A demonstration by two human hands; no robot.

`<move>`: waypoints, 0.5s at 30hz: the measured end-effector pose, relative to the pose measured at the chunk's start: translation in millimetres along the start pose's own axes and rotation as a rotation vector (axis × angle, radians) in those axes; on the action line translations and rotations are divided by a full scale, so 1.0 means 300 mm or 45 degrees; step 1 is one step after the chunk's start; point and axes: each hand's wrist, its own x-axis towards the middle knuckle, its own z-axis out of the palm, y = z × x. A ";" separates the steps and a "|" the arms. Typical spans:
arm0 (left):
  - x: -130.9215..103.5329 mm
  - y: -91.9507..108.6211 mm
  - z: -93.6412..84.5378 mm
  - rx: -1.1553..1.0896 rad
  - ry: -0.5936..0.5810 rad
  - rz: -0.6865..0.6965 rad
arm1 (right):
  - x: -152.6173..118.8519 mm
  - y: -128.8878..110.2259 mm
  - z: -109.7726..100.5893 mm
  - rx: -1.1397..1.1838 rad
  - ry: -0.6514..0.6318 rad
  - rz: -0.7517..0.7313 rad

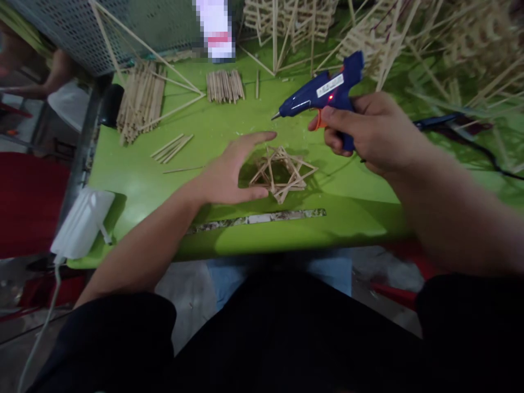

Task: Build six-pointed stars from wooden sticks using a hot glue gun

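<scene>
A small star-shaped frame of thin wooden sticks (295,173) stands on the green table (352,202). My left hand (229,169) is at its left side with thumb and fingers spread in a C; whether the skin touches the sticks I cannot tell. Up and to the right, my right hand (368,128) is wrapped round the handle of a blue hot glue gun (305,97), fingers by its orange trigger. A small red light glows on the gun, and its nozzle points down and left, above and behind the star. A flat patterned strip (262,218) lies in front of the star.
Left of centre lie several loose sticks (172,148). Behind are a bundle of long sticks (141,101) and a row of short ones (225,86). Larger stick structures (290,22) crowd the back right. A white power strip (84,224) sits at the left edge; a black cord (483,147) runs right.
</scene>
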 end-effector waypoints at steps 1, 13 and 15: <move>0.006 0.003 0.021 -0.022 -0.027 -0.030 | 0.000 0.003 -0.002 -0.010 -0.004 0.000; 0.003 0.004 0.054 0.084 0.076 -0.078 | 0.004 -0.003 -0.013 -0.041 0.062 0.040; 0.001 0.009 0.046 0.109 0.070 -0.069 | 0.004 -0.009 -0.011 -0.025 0.071 0.052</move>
